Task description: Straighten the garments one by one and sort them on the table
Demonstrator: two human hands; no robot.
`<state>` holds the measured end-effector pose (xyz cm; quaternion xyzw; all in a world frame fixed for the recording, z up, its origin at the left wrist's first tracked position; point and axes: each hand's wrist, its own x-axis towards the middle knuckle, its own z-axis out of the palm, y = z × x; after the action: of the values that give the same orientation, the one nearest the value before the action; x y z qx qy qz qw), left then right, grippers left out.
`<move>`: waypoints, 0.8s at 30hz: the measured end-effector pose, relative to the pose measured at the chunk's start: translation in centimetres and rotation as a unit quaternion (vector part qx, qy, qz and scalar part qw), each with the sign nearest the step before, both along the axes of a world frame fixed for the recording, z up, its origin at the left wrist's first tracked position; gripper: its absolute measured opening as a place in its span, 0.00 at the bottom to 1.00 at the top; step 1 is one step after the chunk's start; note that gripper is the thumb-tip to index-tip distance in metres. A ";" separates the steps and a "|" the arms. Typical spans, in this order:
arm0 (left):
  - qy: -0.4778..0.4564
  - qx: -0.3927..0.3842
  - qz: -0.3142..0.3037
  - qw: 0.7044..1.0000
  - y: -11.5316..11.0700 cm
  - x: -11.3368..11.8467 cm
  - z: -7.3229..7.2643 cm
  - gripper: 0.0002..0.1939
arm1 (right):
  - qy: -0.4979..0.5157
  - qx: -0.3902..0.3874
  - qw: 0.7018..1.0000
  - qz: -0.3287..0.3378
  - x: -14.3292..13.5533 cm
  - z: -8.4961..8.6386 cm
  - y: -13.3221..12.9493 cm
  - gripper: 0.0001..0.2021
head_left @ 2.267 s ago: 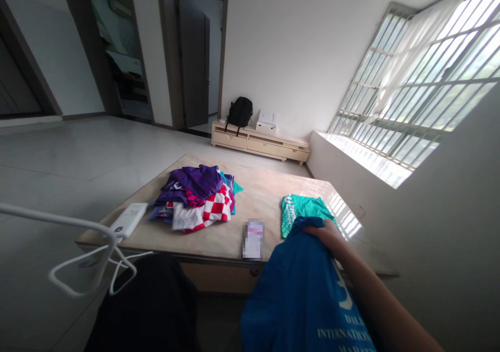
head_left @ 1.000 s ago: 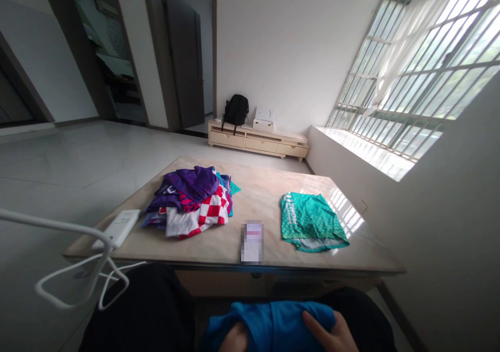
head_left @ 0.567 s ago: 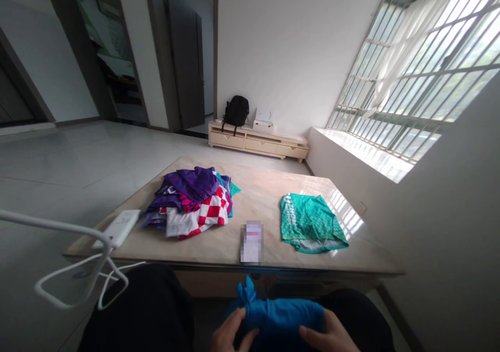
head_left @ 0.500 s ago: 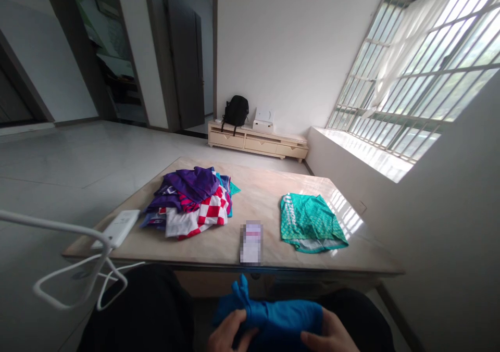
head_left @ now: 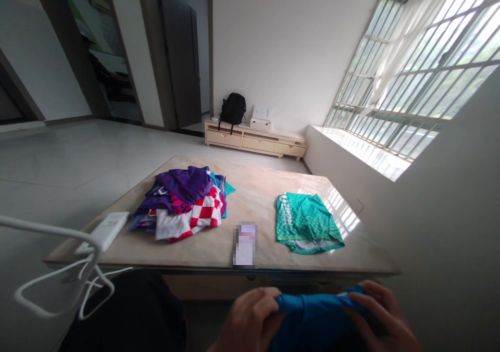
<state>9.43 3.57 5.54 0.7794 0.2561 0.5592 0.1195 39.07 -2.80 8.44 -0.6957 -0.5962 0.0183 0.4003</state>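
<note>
A blue piece of cloth, perhaps a garment, is stretched between my two hands above my lap, in front of the table's near edge. My left hand pinches its left upper edge with fingers closed. On the other side, my right hand grips the right upper edge. The lower part of the cloth runs out of the picture. Beyond my hands, a green garment with white lettering lies folded flat on the table's right side.
A pile of garments, purple and red-and-white checked, covers the left part of the table. A pixelated phone-like object lies at the front edge. At left are a white box-shaped device and a looped white cable.
Both hands have moved right and up with the blue cloth. Its bunched left end no longer sticks up, and the top edge now runs between my hands. The view has shifted slightly.
</note>
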 end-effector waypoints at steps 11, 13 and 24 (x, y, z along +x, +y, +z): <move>0.089 -0.166 0.045 0.981 26.8 14.7 8.6 0.20 | -0.108 -0.008 0.992 -0.062 10.4 7.9 26.9 0.21; 0.128 -0.177 0.089 0.972 30.1 14.2 6.5 0.19 | -0.102 -0.004 0.993 -0.065 10.2 5.2 30.1 0.25; 0.278 -0.227 0.415 0.836 31.0 -13.9 -3.9 0.20 | -0.064 -0.161 0.984 0.032 3.1 -11.9 27.0 0.20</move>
<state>-4.48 34.59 1.59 0.6734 0.6978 0.2427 -0.0263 42.13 24.19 -3.42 -0.7314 -0.6317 0.0826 0.2433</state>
